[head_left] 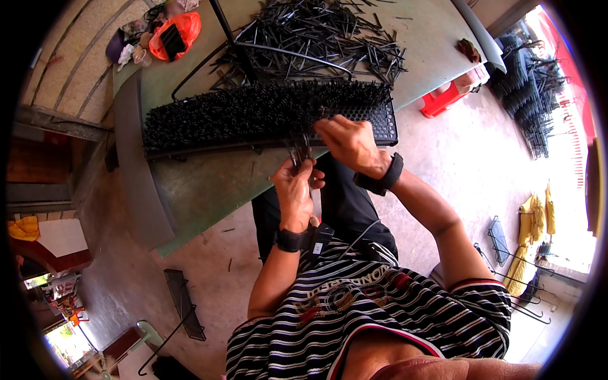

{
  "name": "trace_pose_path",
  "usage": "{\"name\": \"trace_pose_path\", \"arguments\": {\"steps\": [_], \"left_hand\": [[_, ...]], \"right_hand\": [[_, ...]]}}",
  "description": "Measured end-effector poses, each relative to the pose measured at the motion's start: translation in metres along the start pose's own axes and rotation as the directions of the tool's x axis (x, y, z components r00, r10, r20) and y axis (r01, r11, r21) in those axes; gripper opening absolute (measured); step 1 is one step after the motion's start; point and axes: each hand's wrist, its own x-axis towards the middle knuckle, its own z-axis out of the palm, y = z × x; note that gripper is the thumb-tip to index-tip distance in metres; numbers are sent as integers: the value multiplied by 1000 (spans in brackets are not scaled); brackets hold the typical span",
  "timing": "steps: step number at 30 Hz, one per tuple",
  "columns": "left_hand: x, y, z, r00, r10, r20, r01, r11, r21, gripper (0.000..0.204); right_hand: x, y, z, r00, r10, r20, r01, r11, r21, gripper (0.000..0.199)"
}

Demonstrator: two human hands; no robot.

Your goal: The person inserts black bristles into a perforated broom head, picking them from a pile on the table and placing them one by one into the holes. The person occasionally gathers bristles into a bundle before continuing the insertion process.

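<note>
My left hand (pixel 295 193) is closed around a small bunch of thin dark strips (pixel 296 154), whose ends point up toward the panel. Beside it, my right hand (pixel 349 142) is closed in a pinch at the front of a long black perforated panel (pixel 384 130). What sits between those right fingertips is too small to make out. Short black strips (pixel 234 111) stand upright in dense rows over most of the panel. Bare holes show at its right end. The panel lies along the near edge of a green table (pixel 218 221).
A large heap of loose black strips (pixel 304 44) lies behind the panel, under its black metal rods (pixel 229 38). An orange bag (pixel 190 28) sits at the far left. Right of the table stands a red stool (pixel 442 99). Another wire-framed panel (pixel 183 304) lies on the floor.
</note>
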Motion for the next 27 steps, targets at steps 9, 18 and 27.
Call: {"name": "trace_pose_path", "arguments": {"steps": [9, 18, 27], "left_hand": [[-4, -13, 21, 986, -18, 164, 21, 1000, -15, 19], [2, -23, 20, 987, -19, 160, 30, 997, -68, 22], [0, -12, 18, 990, -66, 125, 61, 997, 42, 23]], "right_hand": [[-9, 2, -21, 776, 585, 237, -529, 398, 749, 17], [4, 21, -8, 806, 406, -431, -197, 870, 452, 19], [9, 36, -4, 962, 93, -257, -86, 996, 38, 13]]}}
